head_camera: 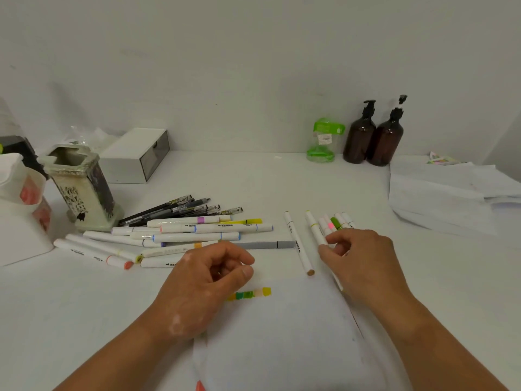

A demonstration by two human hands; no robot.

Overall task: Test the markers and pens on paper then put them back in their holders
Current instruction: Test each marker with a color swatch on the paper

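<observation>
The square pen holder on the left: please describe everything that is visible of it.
The pen holder is tall and square, ceramic as it looks, cream with worn, dirty edges. Its front bears dark markings; its right face is darker. Nothing sticks out of its open, notched mouth. Its wider foot stands on the white table, beside the black pens; whether they touch it, I cannot tell.

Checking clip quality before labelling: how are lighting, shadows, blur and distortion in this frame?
Head view: soft, even light, with only faint shadows on the wall and beneath the markers; no glare; wide-angle distortion makes the pen holder lean; the left hand and right hand look slightly soft, though the print on the markers is readable.
</observation>
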